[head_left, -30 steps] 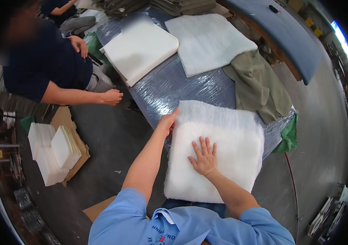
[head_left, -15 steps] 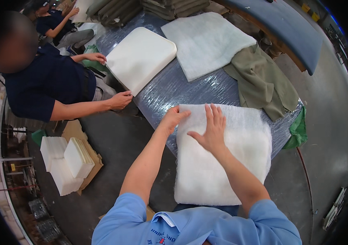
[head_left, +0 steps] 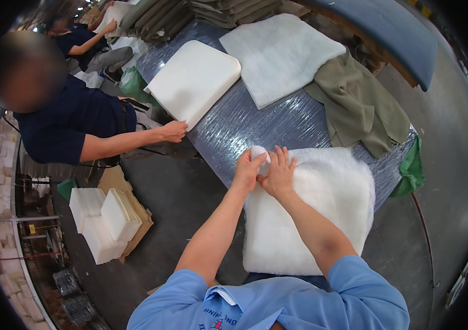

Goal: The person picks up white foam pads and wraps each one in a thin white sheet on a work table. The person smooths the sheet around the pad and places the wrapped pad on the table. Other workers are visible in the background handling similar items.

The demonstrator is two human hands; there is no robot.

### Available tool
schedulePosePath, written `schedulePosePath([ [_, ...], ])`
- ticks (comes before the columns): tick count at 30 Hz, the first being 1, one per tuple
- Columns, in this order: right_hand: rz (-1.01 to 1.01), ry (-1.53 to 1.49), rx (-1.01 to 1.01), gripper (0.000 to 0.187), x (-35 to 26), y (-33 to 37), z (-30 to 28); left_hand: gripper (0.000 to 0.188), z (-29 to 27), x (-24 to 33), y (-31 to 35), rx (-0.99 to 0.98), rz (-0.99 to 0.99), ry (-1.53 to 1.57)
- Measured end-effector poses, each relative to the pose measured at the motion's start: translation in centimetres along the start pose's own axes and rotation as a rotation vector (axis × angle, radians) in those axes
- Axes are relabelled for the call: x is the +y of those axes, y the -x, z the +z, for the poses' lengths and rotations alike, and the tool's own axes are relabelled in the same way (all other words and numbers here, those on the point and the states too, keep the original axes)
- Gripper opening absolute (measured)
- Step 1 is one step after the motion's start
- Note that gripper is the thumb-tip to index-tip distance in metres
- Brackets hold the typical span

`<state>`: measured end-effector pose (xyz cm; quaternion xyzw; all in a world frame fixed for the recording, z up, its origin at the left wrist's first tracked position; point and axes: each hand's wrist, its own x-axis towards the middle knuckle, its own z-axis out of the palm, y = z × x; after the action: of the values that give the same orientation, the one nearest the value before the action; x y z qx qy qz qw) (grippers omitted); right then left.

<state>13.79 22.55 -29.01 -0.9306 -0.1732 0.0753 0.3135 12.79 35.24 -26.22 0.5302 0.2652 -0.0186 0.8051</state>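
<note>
A thick white padded square, its surface fluffy like batting, rests at the table's near edge and reaches down to my lap. At its far left corner my left hand is closed on a bunched fold of the batting. Right beside it my right hand lies on the batting with fingers stretched out, its thumb close to the left fingers. A loose sheet of white batting lies flat farther back on the table. Next to that sheet is a crumpled olive-green cloth.
The table has a shiny plastic-wrapped top. On the left a co-worker's hand holds a white cushion. White foam blocks sit on cardboard on the floor. Olive cloth stacks stand behind. A green bag hangs at the right corner.
My right hand has moved left to the corner beside my left hand. The batting there is now bunched up. One co-worker's hand no longer shows at the cushion's far side.
</note>
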Motion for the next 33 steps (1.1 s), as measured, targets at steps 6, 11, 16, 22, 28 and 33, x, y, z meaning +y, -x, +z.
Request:
schedulePosePath([
  [6,-0.025,-0.042,0.052,0.044,1.8,0.3,2.5,0.027,0.7,-2.3,0.3,0.026,0.056,0.109],
  [11,-0.093,-0.068,0.134,0.03,2.2,0.7,2.8,0.032,1.2,-3.1,0.8,0.237,0.224,-0.378],
  [16,-0.083,-0.06,0.095,0.03,2.5,0.6,2.8,0.029,0.8,-3.1,1.5,0.125,0.031,-0.362],
  [22,-0.068,0.065,0.019,0.023,2.4,0.4,3.3,0.035,0.9,-4.3,1.2,0.166,0.052,-0.025],
  [28,-0.12,0.232,-0.151,0.017,2.0,0.4,3.0,0.036,2.6,-5.0,0.6,0.464,0.022,0.37],
  [33,-0.108,0.164,-0.138,0.015,2.8,0.4,3.3,0.035,4.1,-4.3,1.2,0.605,0.005,0.466],
])
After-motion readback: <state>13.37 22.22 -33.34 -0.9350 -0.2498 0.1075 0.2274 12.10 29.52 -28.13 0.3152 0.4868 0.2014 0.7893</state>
